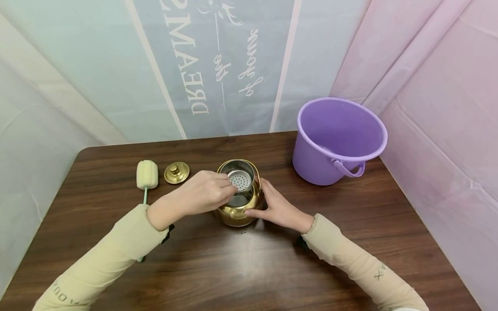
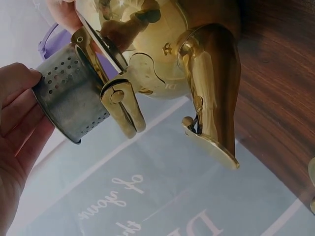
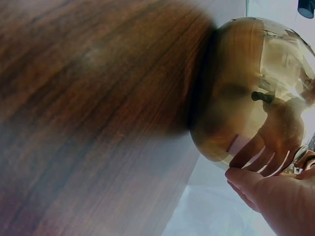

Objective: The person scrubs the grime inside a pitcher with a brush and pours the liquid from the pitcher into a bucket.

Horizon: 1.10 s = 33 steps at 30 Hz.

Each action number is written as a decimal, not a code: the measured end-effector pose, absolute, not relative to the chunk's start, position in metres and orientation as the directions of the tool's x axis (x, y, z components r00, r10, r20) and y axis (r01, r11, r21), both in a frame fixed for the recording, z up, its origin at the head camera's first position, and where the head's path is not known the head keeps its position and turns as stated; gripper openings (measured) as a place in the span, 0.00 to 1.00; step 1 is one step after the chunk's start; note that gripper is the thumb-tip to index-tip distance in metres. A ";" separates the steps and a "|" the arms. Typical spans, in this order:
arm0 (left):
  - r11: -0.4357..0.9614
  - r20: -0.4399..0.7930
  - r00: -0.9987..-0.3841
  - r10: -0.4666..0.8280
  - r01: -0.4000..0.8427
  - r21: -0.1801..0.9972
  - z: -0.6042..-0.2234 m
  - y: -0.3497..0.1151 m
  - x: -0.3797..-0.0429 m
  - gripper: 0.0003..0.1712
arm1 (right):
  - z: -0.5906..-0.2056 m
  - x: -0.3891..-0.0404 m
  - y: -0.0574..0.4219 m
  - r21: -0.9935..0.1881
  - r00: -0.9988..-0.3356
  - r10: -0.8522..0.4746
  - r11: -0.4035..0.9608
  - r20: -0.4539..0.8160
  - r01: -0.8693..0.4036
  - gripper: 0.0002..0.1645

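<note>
A perforated metal strainer basket (image 1: 240, 179) is pinched between the thumb and fingers of my left hand (image 1: 210, 192). It is held at the open mouth of a shiny brass teapot (image 1: 238, 216). In the left wrist view the strainer (image 2: 71, 96) appears outside the rim, beside the handle bracket (image 2: 123, 105), with the capped spout (image 2: 214, 83) farther right. My right hand (image 1: 282, 209) grips the pot's right side, thumb toward the front and fingers partly hidden behind it. The right wrist view shows the thumb side against the rounded brass body (image 3: 251, 98).
The brass lid (image 1: 177, 172) lies left of the teapot. Farther left is a sponge brush (image 1: 147, 174) with a green handle, partly under my left sleeve. A purple bucket (image 1: 323, 160) stands at the back right of the wooden table (image 1: 241, 276), near the curtain.
</note>
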<state>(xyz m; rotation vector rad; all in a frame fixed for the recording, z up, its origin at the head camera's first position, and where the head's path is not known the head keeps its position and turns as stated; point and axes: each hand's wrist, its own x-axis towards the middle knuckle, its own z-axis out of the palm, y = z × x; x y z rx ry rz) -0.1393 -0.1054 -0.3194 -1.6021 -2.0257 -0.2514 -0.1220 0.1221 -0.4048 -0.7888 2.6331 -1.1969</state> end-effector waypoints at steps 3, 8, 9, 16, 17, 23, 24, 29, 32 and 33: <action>0.276 0.524 -0.144 0.839 0.944 -0.183 -0.319 -0.106 -0.141 0.06 | -0.405 -0.122 0.122 -0.735 -0.854 -0.515 0.548 0.080 -0.399 0.57; 0.274 0.542 -0.135 0.830 0.944 -0.184 -0.318 -0.107 -0.142 0.05 | -0.404 -0.122 0.122 -0.736 -0.855 -0.514 0.556 0.061 -0.387 0.57; 0.273 0.545 -0.133 0.828 0.944 -0.184 -0.317 -0.107 -0.143 0.05 | -0.404 -0.122 0.122 -0.735 -0.855 -0.515 0.557 0.059 -0.386 0.57; 0.280 0.554 -0.131 0.822 0.940 -0.194 -0.313 -0.110 -0.143 0.05 | -0.403 -0.121 0.123 -0.728 -0.857 -0.513 0.567 0.056 -0.386 0.58; 0.283 0.553 -0.134 0.822 0.939 -0.194 -0.312 -0.110 -0.143 0.05 | -0.403 -0.121 0.123 -0.728 -0.857 -0.512 0.568 0.055 -0.385 0.58; 0.297 0.564 -0.144 0.813 0.936 -0.189 -0.308 -0.111 -0.144 0.02 | -0.403 -0.121 0.123 -0.725 -0.864 -0.503 0.580 0.039 -0.370 0.59; 0.298 0.567 -0.144 0.811 0.936 -0.189 -0.308 -0.112 -0.145 0.02 | -0.403 -0.121 0.123 -0.725 -0.864 -0.502 0.581 0.038 -0.370 0.59; 0.305 0.584 -0.148 0.798 0.935 -0.180 -0.306 -0.114 -0.147 0.03 | -0.404 -0.122 0.123 -0.729 -0.858 -0.511 0.567 0.054 -0.384 0.58; 0.304 0.588 -0.151 0.794 0.937 -0.170 -0.305 -0.115 -0.148 0.04 | -0.404 -0.122 0.123 -0.730 -0.853 -0.518 0.557 0.069 -0.397 0.58; 0.304 0.590 -0.153 0.792 0.938 -0.165 -0.304 -0.115 -0.148 0.04 | -0.404 -0.123 0.123 -0.728 -0.851 -0.520 0.556 0.071 -0.400 0.58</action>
